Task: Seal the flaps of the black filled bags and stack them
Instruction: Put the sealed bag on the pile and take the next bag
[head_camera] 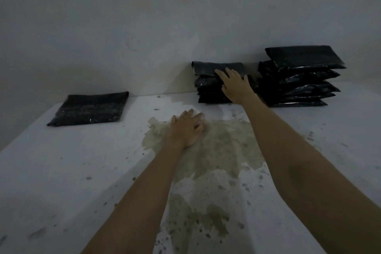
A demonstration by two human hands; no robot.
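A stack of several black filled bags (208, 86) stands against the back wall. My right hand (234, 84) lies flat on its top bag (206, 67), fingers spread and straight. To the right rises a taller stack of black bags (303, 76). A single black bag (88, 108) lies flat at the far left of the white table. My left hand (188, 128) rests palm down on the stained table surface with relaxed fingers, holding nothing.
The white table (61, 171) has a large brownish stain (216, 150) across its middle and scattered dark specks. A plain grey wall (144, 27) runs right behind the stacks. The table's left edge slopes away at the far left.
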